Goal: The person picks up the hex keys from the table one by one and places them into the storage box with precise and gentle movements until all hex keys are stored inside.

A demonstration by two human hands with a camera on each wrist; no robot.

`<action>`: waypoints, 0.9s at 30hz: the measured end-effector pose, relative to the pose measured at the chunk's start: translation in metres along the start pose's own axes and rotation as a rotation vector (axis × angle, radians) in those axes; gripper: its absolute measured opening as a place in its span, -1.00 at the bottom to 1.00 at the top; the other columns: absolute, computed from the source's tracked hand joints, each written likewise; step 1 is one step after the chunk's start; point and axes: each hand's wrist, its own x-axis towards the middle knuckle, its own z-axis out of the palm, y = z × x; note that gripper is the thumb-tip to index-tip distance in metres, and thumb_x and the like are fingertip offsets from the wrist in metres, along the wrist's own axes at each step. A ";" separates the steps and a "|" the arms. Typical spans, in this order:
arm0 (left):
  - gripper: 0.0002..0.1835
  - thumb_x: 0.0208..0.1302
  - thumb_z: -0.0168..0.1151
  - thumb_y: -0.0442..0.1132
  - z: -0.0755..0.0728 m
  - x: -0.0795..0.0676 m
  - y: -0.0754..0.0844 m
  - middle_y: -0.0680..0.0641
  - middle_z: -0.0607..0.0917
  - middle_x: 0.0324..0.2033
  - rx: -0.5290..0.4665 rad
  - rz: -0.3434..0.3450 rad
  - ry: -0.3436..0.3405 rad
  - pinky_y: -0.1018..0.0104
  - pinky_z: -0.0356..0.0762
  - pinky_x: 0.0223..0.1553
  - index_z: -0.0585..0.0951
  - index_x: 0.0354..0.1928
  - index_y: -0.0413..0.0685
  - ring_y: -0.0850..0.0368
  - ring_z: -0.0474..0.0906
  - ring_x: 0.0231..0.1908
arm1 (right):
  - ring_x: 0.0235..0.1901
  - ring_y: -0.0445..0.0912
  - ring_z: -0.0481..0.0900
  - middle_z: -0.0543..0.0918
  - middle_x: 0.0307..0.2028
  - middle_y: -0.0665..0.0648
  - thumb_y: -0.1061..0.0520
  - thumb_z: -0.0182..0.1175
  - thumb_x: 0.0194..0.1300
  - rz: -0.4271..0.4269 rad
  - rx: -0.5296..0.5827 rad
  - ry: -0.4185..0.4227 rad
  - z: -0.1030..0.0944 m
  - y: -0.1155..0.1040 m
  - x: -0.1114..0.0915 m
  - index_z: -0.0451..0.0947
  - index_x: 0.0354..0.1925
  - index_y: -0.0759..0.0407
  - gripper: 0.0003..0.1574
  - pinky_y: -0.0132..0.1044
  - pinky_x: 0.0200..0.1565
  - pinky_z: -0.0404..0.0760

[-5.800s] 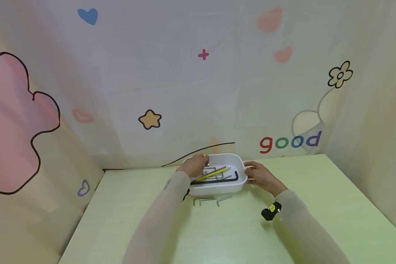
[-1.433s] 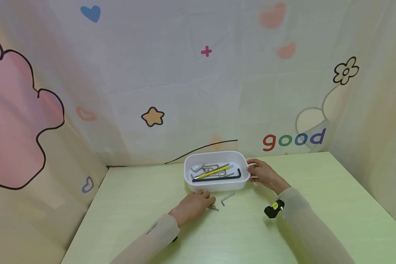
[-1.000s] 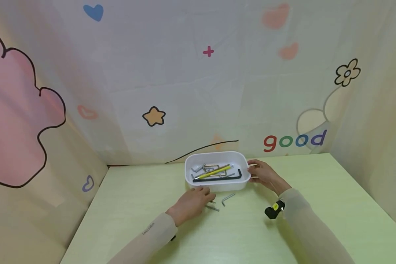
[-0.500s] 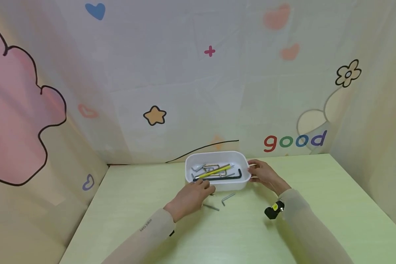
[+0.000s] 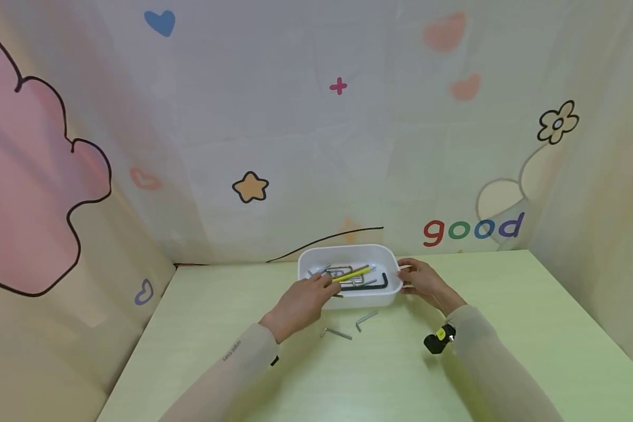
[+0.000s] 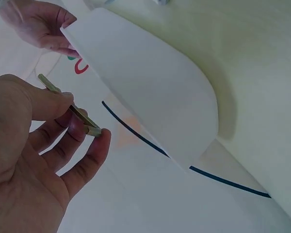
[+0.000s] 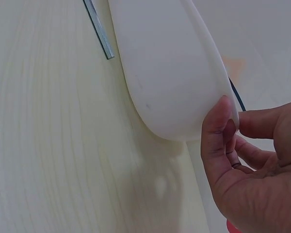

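Note:
My left hand pinches a small brass-coloured hex key between thumb and fingers, over the near left rim of a white plastic bin. The left wrist view shows the key's short bent end near a fingertip. My right hand holds the bin's right end, thumb and fingers pinching its rim in the right wrist view. Inside lie a large black hex key, a slim yellow rod and several silver and brass-coloured hex keys; my left hand hides part of them.
Two silver hex keys lie on the table in front of the bin, one to the left and one to the right. Behind the bin rises a printed cloth wall, with side cloths left and right.
My left hand has lifted the brass-coloured hex key off the table and carried it up and back to the bin's near rim. My right hand has stayed on the bin's right end.

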 end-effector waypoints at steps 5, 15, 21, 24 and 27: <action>-0.64 0.33 0.18 -0.38 -0.003 0.007 -0.004 0.02 0.60 0.00 -0.004 -0.025 0.011 0.24 0.68 -0.19 0.51 0.11 0.11 0.11 0.57 -0.04 | -0.15 -0.02 0.52 0.42 0.04 0.24 0.23 -0.03 0.48 -0.009 0.002 -0.005 0.000 0.001 0.000 0.18 0.40 0.24 -0.42 -0.35 -0.18 0.68; -0.59 0.33 0.17 -0.40 -0.006 0.021 -0.011 0.05 0.60 -0.05 -0.041 -0.056 0.005 0.30 0.64 -0.17 0.52 0.16 0.13 0.14 0.52 -0.09 | -0.14 -0.01 0.52 0.41 0.07 0.29 0.23 -0.03 0.48 -0.026 -0.005 -0.006 -0.001 0.002 -0.001 0.17 0.40 0.26 -0.42 -0.36 -0.18 0.68; -0.63 0.37 0.12 -0.38 -0.006 0.033 -0.015 0.06 0.58 -0.07 -0.036 -0.069 -0.027 0.30 0.60 -0.13 0.53 0.15 0.14 0.14 0.48 -0.10 | -0.16 -0.03 0.53 0.44 0.01 0.23 0.23 -0.02 0.47 -0.022 0.010 -0.013 -0.002 0.004 0.000 0.19 0.39 0.27 -0.43 -0.36 -0.19 0.68; -0.68 0.40 0.12 -0.35 -0.008 0.040 -0.017 0.06 0.59 -0.10 -0.026 -0.055 -0.017 0.30 0.57 -0.13 0.54 0.12 0.13 0.14 0.49 -0.12 | -0.18 -0.04 0.54 0.46 -0.01 0.21 0.24 -0.02 0.47 -0.026 0.021 -0.011 -0.002 0.005 0.002 0.21 0.37 0.27 -0.45 -0.36 -0.19 0.68; -0.74 0.44 0.08 -0.31 -0.008 0.047 -0.018 0.07 0.60 -0.12 -0.006 -0.044 -0.018 0.28 0.57 -0.13 0.53 0.08 0.14 0.15 0.51 -0.11 | -0.19 -0.06 0.55 0.47 -0.01 0.22 0.24 -0.02 0.47 -0.037 0.026 -0.014 -0.003 0.006 0.002 0.21 0.37 0.28 -0.45 -0.35 -0.20 0.69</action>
